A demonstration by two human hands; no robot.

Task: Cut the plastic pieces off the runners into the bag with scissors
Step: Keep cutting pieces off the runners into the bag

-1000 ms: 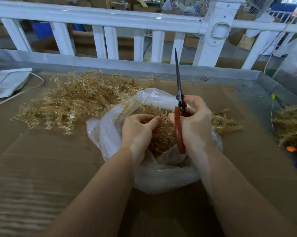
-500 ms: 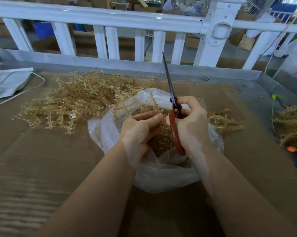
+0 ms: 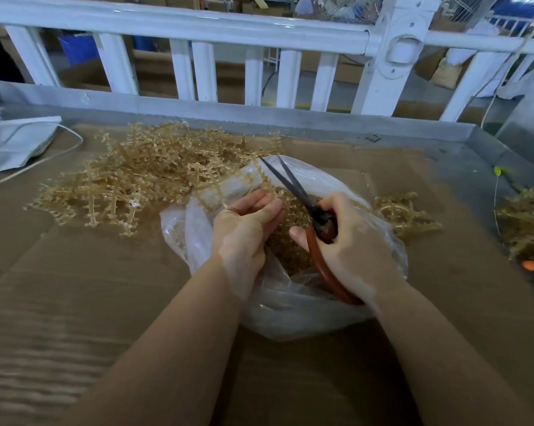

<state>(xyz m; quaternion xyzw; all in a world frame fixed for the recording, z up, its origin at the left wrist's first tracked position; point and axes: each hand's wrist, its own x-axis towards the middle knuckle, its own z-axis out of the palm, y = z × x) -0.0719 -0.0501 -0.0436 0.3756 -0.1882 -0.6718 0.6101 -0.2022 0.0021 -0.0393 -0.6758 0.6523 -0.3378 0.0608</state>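
Note:
A clear plastic bag (image 3: 293, 312) lies open on the cardboard, with several small tan cut pieces (image 3: 290, 241) inside. My left hand (image 3: 244, 229) holds a tan runner (image 3: 225, 186) over the bag's mouth. My right hand (image 3: 348, 247) grips the orange handles of the scissors (image 3: 290, 182). Their dark blades are parted and point up-left at the runner's tip. A big heap of tan runners (image 3: 130, 179) lies left of the bag.
Brown cardboard (image 3: 75, 302) covers the grey metal table (image 3: 444, 139). A white railing (image 3: 198, 29) runs along the far side. A few runners (image 3: 404, 213) lie right of the bag and another pile (image 3: 527, 222) at the right edge. A white bag (image 3: 17, 142) with a cord sits far left.
The scissors have swung from upright down to the left, and the blades have parted. My left hand has lifted a runner up over the bag's rim.

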